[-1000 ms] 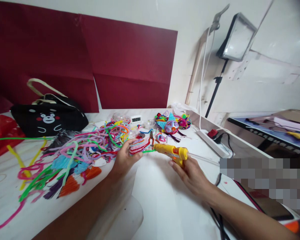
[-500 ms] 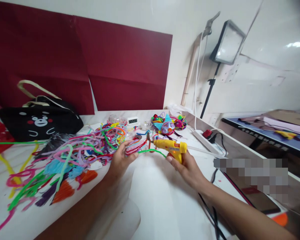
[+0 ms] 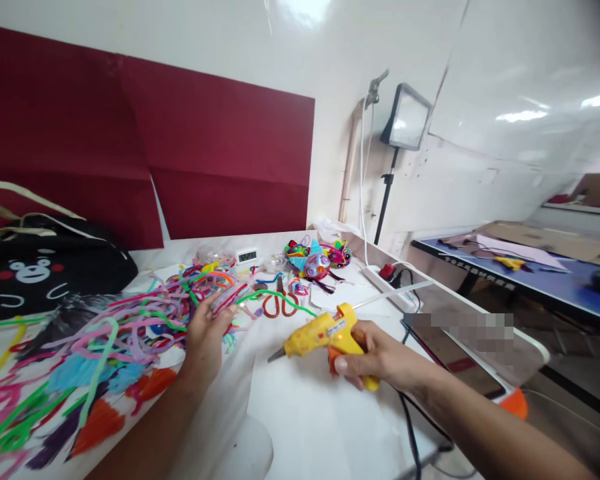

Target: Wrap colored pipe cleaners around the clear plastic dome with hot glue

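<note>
While your right hand (image 3: 385,357) is gripping the yellow glue gun (image 3: 313,335) toward the bench's (image 3: 230,400) right edge, your left hand (image 3: 205,340) is pinching the pink striped piece (image 3: 226,300) nearer the far edge than the near. The piece is probably feeling light, soft and easily crushed, its rim offering the safest hold; the gun is seeming stiff, best held by its handle. Your left fingers are hiding part of the piece, leaving the green stem's (image 3: 265,292) attachment unclear.
</note>
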`<state>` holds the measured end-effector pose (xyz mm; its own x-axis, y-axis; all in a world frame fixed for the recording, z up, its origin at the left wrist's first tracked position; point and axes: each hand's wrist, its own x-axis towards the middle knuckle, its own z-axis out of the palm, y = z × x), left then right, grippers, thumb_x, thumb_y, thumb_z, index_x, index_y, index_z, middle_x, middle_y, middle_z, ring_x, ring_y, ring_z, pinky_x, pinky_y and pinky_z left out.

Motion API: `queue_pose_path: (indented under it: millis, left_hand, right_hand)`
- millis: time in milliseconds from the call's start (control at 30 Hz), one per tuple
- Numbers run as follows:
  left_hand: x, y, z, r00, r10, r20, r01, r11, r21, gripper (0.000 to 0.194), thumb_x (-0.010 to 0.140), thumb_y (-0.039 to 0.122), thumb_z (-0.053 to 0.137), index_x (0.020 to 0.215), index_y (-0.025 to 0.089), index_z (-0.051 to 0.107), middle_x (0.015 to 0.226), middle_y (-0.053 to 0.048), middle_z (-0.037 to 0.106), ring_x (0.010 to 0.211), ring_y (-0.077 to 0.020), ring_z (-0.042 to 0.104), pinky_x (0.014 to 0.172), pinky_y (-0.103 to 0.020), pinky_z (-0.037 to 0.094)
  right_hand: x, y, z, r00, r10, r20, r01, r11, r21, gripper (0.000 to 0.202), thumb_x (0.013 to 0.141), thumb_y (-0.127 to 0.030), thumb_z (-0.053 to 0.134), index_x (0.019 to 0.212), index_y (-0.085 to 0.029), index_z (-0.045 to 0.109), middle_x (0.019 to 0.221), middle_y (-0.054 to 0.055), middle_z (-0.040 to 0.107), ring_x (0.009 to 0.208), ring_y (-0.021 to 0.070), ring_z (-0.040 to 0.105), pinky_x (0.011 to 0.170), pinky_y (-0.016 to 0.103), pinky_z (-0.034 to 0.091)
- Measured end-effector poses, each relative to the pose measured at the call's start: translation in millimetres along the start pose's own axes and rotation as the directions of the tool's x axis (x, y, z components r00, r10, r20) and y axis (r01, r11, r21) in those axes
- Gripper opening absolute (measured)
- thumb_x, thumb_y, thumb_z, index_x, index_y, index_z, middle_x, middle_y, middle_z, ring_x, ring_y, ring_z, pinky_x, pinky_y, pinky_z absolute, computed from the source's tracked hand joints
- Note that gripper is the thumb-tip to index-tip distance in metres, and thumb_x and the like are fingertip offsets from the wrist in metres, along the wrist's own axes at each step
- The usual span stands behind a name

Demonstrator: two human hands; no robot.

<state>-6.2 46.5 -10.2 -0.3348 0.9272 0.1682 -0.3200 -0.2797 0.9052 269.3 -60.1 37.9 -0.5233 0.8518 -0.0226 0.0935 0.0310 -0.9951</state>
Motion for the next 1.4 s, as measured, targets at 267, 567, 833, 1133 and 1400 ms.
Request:
queue_pose_path:
  millis: [267, 567, 833, 1133, 1400]
  left_hand:
    - [2.1, 1.5, -1.9, 0.999, 0.042, -0.031, -0.043, 0.999, -0.027, 0.047, 0.06, 0.026, 0.078, 0.104, 0.021, 0.062, 0.084, 0.003, 0.067, 0.081, -0.0142, 0.064, 0.085, -0.03, 0.05]
    - [-11.0, 11.5, 4.8, 0.996, 0.073, 0.048, -0.075, 0.996, 0.047, 0.052, 0.059, 0.026, 0.077, 0.107, 0.018, 0.06, 0.097, -0.002, 0.068, 0.089, -0.0185, 0.064, 0.088, -0.033, 0.048]
    - [-20.4, 11.2, 8.1, 0.988, 0.073, 0.133, -0.098, 0.976, 0.194, 0.056, 0.06, 0.03, 0.076, 0.111, 0.015, 0.057, 0.112, -0.01, 0.067, 0.103, -0.0255, 0.063, 0.093, -0.038, 0.047]
    - [-30.0, 10.1, 13.5, 0.981, 0.015, 0.194, -0.075, 0.95, 0.304, 0.055, 0.062, 0.031, 0.073, 0.111, 0.015, 0.056, 0.111, -0.01, 0.068, 0.103, -0.0257, 0.064, 0.091, -0.038, 0.048]
    - [-29.4, 8.5, 13.6, 0.978, -0.021, 0.209, -0.048, 0.946, 0.321, 0.054, 0.057, 0.029, 0.077, 0.106, 0.017, 0.059, 0.11, -0.011, 0.07, 0.102, -0.0284, 0.066, 0.091, -0.04, 0.05]
  right_hand:
    - [-4.8, 17.0, 14.5, 0.976, 0.182, 0.118, -0.181, 0.983, -0.021, 0.032, 0.069, -0.04, 0.078, 0.076, -0.012, 0.065, 0.062, -0.001, 0.06, 0.045, 0.0047, 0.047, 0.041, 0.016, 0.035]
    - [30.1, 31.4, 16.1, 0.949, 0.313, 0.046, -0.291, 0.921, -0.258, 0.038, 0.075, -0.05, 0.07, 0.082, -0.014, 0.062, 0.065, -0.001, 0.057, 0.051, 0.0084, 0.051, 0.05, 0.022, 0.043]
    - [30.0, -0.8, 11.7, 0.926, -0.332, -0.179, -0.048, 0.366, -0.929, 0.017, 0.09, -0.025, 0.053, 0.094, -0.015, 0.066, 0.083, 0.009, 0.068, 0.074, 0.0193, 0.061, 0.066, 0.03, 0.043]
    - [82.4, -11.5, 17.5, 0.762, -0.637, 0.117, 0.245, 0.116, -0.963, 0.024, 0.093, -0.022, 0.053, 0.116, -0.014, 0.055, 0.105, 0.014, 0.066, 0.095, 0.0238, 0.059, 0.079, 0.035, 0.043]
    - [106.0, -2.6, 1.4, 0.791, -0.609, 0.064, 0.418, 0.46, -0.783, 0.009, 0.092, -0.018, 0.055, 0.09, -0.015, 0.064, 0.084, 0.007, 0.064, 0.075, 0.0153, 0.059, 0.07, 0.025, 0.044]
